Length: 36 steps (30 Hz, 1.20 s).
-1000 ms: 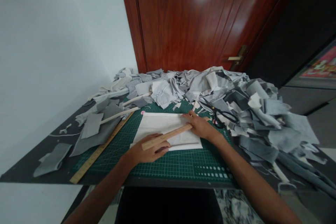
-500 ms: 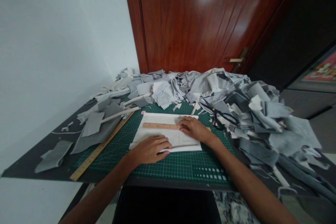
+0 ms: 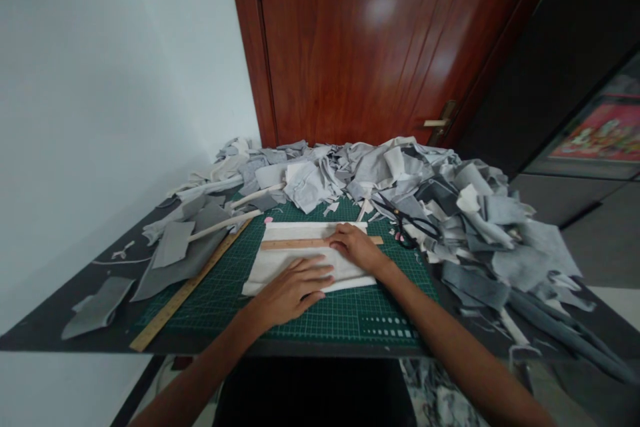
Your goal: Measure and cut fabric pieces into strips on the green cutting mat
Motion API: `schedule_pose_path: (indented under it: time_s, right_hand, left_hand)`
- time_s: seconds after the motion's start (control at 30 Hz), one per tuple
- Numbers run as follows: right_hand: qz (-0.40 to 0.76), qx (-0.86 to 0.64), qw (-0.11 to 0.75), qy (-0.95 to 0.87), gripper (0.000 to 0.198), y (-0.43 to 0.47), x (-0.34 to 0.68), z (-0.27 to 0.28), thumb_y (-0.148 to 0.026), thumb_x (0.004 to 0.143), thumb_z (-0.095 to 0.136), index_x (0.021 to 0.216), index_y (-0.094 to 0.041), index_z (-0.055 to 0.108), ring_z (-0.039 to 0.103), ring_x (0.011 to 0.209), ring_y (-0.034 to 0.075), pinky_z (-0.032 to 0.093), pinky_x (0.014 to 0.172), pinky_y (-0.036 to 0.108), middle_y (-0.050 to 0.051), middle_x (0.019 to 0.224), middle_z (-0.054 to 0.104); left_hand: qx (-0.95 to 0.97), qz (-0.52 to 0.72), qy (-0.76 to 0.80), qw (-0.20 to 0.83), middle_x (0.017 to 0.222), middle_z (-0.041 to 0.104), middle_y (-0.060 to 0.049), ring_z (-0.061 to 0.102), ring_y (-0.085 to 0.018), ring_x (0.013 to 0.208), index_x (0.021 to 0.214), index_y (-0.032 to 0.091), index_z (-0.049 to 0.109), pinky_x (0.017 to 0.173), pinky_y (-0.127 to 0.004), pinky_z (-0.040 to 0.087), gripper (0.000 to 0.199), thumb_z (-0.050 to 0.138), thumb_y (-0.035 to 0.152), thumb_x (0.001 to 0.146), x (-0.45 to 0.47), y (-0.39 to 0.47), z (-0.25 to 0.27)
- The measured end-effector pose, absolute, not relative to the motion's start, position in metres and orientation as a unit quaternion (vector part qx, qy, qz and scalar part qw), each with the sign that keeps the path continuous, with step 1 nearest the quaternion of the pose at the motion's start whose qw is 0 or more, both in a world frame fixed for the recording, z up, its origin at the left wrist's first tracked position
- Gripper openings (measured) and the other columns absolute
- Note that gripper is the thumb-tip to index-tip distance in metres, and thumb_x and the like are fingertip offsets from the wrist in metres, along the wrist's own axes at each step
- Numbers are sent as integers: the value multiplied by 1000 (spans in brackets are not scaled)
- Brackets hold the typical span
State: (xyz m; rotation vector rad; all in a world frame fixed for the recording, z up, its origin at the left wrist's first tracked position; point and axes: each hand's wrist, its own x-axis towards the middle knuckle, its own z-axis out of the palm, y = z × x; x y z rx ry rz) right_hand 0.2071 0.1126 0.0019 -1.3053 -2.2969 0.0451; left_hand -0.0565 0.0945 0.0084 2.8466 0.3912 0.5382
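A white piece of cloth (image 3: 280, 263) lies on the green cutting mat (image 3: 320, 332) in front of me. A short wooden ruler (image 3: 290, 243) rests across its upper part, one end sticking out past the cloth on the right. My right hand (image 3: 354, 244) has its curled fingers on the ruler, around its middle. Flat on the cloth's front part, my left hand (image 3: 293, 290) has its fingers stretched out, thumb apart, near the front edge and below the ruler.
A longer ruler (image 3: 190, 287) lies slanted at the left. Black scissors (image 3: 407, 219) lie behind to the right. Grey and white fabric scraps (image 3: 315, 180) heap along the back and the right side (image 3: 520, 260). A folded grey piece (image 3: 100, 305) lies at the front left.
My left hand has flattened out on the cloth, its fingers straighter than before. The ruler has tilted slightly, its right end higher. The view has shifted a little.
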Motion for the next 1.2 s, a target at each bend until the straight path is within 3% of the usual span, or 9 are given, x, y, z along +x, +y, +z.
schedule_pose_path:
  time_s: [0.1,0.37,0.77,0.93,1.2]
  right_hand:
    - [21,-507,247,-826,17,111,205,5,-16,98,66,111,-18,77,63,99,22,49,91,35,9,102,71]
    - [19,-581,194,-790,21,127,195,21,-17,102,61,112,-21,80,61,103,20,45,95,31,8,103,72]
    - [10,-665,170,-727,30,147,178,23,-18,104,54,118,-21,80,58,113,24,46,96,31,13,112,70]
    - [9,-676,152,-721,25,132,181,28,-21,104,57,113,-23,80,62,110,24,50,86,29,11,110,70]
    - [-64,-678,135,-720,27,89,182,9,-18,104,49,114,-19,74,61,108,27,52,89,35,15,109,68]
  left_hand:
    - [967,178,114,141,141,69,-2,58,-21,140,138,29,67,118,-44,44,37,46,21,109,-54,93,1]
    - [960,190,104,175,140,69,-5,62,-19,136,131,26,71,119,-46,46,42,47,8,102,-51,89,-10]
    - [951,205,115,203,139,69,-5,62,-19,135,131,27,72,120,-48,45,44,48,5,101,-50,87,-12]
    - [947,198,113,228,139,69,-4,61,-18,136,130,27,72,122,-46,42,39,48,10,104,-55,80,-10]
    - [934,223,136,243,135,72,-3,64,-16,133,127,26,74,125,-44,40,40,48,7,103,-51,54,-11]
